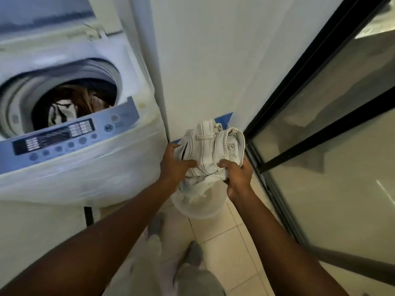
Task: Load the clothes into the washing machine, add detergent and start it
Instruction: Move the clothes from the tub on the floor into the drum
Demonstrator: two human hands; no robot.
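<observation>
Both hands, left hand [174, 162] and right hand [236, 176], have fingers curled round a bunched white denim garment with dark stitching [210, 150], held above a translucent plastic bucket [198, 207], right of the open white top-loading washing machine [85, 167].

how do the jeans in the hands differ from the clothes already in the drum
The jeans are off-white with dark stitching; the clothes in the drum are brown, with one black-and-white striped piece. The jeans are outside the washer, gripped by the left hand and right hand; the clothes lie loose inside. Both are crumpled.
</observation>
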